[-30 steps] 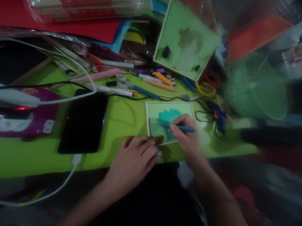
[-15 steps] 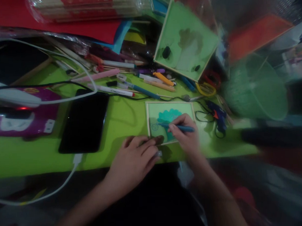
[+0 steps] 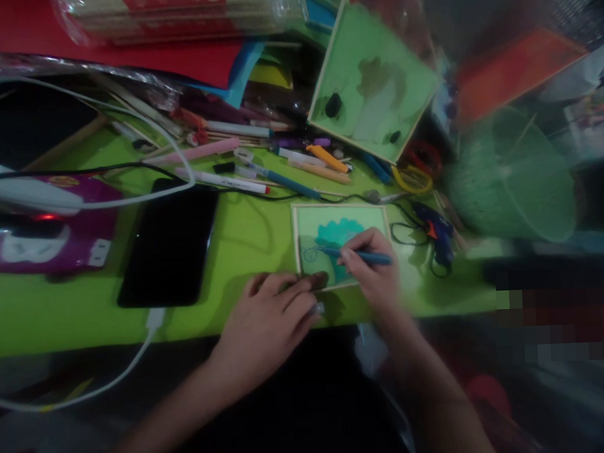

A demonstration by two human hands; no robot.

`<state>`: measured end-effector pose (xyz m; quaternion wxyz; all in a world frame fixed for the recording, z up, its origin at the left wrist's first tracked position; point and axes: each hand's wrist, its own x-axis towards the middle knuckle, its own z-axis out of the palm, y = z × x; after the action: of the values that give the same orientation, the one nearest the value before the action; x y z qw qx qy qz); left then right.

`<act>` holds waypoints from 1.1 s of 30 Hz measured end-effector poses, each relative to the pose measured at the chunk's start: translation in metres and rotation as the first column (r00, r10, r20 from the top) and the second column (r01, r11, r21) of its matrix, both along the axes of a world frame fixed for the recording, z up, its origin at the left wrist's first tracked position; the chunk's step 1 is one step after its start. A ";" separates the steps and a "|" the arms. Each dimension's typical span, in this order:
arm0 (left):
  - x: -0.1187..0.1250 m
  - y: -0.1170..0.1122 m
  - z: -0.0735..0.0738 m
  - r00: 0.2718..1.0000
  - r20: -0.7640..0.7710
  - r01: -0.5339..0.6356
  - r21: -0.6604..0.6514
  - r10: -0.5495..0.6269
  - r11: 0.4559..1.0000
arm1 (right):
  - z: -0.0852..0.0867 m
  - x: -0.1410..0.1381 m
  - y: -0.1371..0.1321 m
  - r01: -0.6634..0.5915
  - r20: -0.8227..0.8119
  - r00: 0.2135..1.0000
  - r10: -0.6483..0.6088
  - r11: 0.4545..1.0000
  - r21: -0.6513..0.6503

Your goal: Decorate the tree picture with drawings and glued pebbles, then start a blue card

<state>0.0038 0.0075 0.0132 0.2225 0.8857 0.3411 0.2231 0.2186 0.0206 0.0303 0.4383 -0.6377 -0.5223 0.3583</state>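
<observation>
Your right hand is closed around a blue pen. Your thumb and first fingers pinch it near the front. The pen lies low and nearly flat, and its tip points left. The tip sits on a small green card, just by a little circle drawn there. The card has a blue-green tree shape on it, and your right hand covers part of that shape. The card lies flat on the green table, close to the near edge, right in front of you. Your left hand is loose and flat, palm down, and holds nothing. Its fingertips press on the near left corner of the card. A black phone lies to the left of the card, well apart from it, with a white cable plugged into its near end. A purple pack lies left of the phone. A blue glue gun lies just to the right of the card. Behind the card there is a messy heap of pens. A green box leans tilted behind them. A green bucket sits far right, and it looks blurry. Red paper lies at the back of the table.
</observation>
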 end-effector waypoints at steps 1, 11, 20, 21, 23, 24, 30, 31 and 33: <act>0.000 0.000 0.000 1.000 -0.003 -0.001 0.000 0.001 1.000 | 0.000 0.000 0.000 0.005 -0.008 1.000 -0.005 1.000 0.012; -0.001 0.000 0.002 1.000 -0.030 -0.008 0.016 0.009 1.000 | 0.003 -0.005 0.002 -0.073 0.017 0.997 0.073 0.997 -0.022; -0.001 0.000 0.001 1.000 -0.017 -0.002 0.012 0.002 1.000 | 0.004 -0.008 0.003 -0.100 0.057 0.993 0.103 0.994 -0.042; -0.001 0.000 0.001 1.000 -0.016 -0.002 0.008 0.002 1.000 | 0.005 -0.008 0.004 -0.102 0.061 0.993 0.105 0.994 -0.043; 0.000 0.000 0.000 1.000 -0.013 0.001 0.003 0.000 1.000 | 0.005 -0.008 0.004 -0.103 0.071 0.992 0.106 0.994 -0.047; -0.001 0.000 0.000 1.000 -0.013 0.000 0.001 0.000 1.000 | 0.005 -0.008 0.003 -0.103 0.074 0.992 0.106 0.994 -0.047; 0.000 0.000 0.001 1.000 -0.018 -0.002 -0.001 0.002 1.000 | 0.005 -0.008 0.003 -0.114 0.064 0.991 0.115 0.993 -0.025; 0.000 0.000 0.001 1.000 -0.015 -0.002 0.005 0.002 1.000 | 0.005 -0.009 0.003 -0.113 0.060 0.992 0.114 0.993 -0.023; 0.001 0.000 0.001 1.000 -0.007 -0.004 0.016 0.004 1.000 | 0.005 -0.009 0.004 -0.109 0.042 0.993 0.110 0.994 -0.019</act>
<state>0.0045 0.0074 0.0143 0.2139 0.8875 0.3416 0.2232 0.2095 0.0243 0.0353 0.4011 -0.6195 -0.5628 0.3723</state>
